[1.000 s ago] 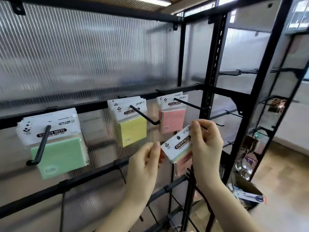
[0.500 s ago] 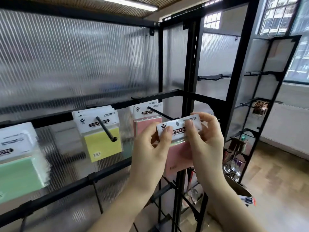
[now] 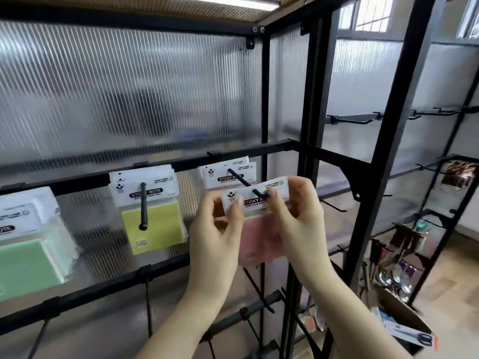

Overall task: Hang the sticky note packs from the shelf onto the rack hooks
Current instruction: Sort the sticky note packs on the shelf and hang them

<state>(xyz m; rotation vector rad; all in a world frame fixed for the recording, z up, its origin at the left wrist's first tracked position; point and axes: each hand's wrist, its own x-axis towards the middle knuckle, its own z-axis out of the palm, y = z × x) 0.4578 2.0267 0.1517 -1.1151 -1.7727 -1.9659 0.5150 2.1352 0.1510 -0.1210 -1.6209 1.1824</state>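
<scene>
A pink sticky note pack (image 3: 259,239) with a white "STICKY NOTE" header card hangs between both hands at the rack's right hook (image 3: 248,183). The hook's black tip pokes through the header's hole. My left hand (image 3: 217,229) pinches the header's left end, and my right hand (image 3: 298,218) pinches its right end. Behind it, more pink packs (image 3: 228,172) sit further back on the same hook. A yellow stack (image 3: 150,208) hangs on the middle hook and a green stack (image 3: 28,244) on the left hook.
A black upright post (image 3: 308,151) stands just right of the hands. Bare hooks (image 3: 334,207) stick out beyond it and below the lower bar. The side rack on the right carries small hanging goods (image 3: 404,244), with a cardboard box (image 3: 404,322) on the wooden floor.
The pink pack went from tilted below the hook to level at the hook, whose tip now shows through the header hole. My left hand took hold of the header. The view shifted right.
</scene>
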